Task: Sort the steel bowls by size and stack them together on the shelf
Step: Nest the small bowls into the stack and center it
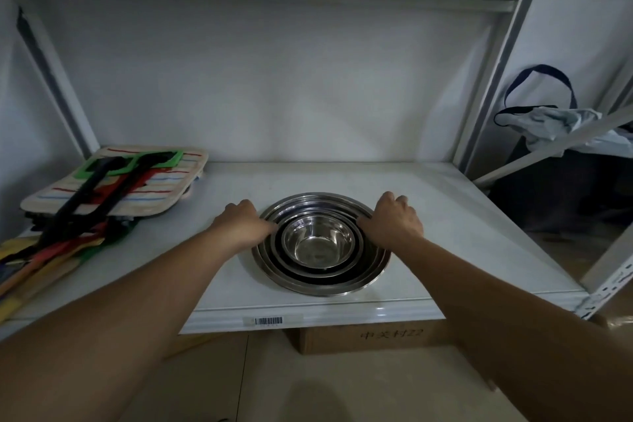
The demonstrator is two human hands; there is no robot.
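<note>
A white metal shelf (pixel 428 216) fills the middle of the frame, backed by a plain white wall, with another shelf board running across the top edge. On its surface, just right of centre, sits a nested stack of steel bowls (pixel 322 243), rims ringed one inside another, widest at the bottom and the smallest bowl (pixel 320 243) resting upright in the middle. The left hand (pixel 241 224) lies against the stack's left rim, fingers curled over the edge and touching it. The right hand (pixel 394 221) does the same on the upper right rim, fingers bent down over the outer side. Both hands press on the outermost bowl from opposite sides; whether they truly clamp it or only rest there cannot be told. At the left of the frame a striped cloth pad (pixel 120 181) lies on the shelf, with black, red and green long-handled tools (pixel 85 212) lying across it. A barcode label (pixel 269 320) is stuck on the shelf's front lip. Below, a cardboard box (pixel 370 336) stands on the tiled floor. At the right, a bag with dark handles (pixel 541 103) hangs beside the upright.
</note>
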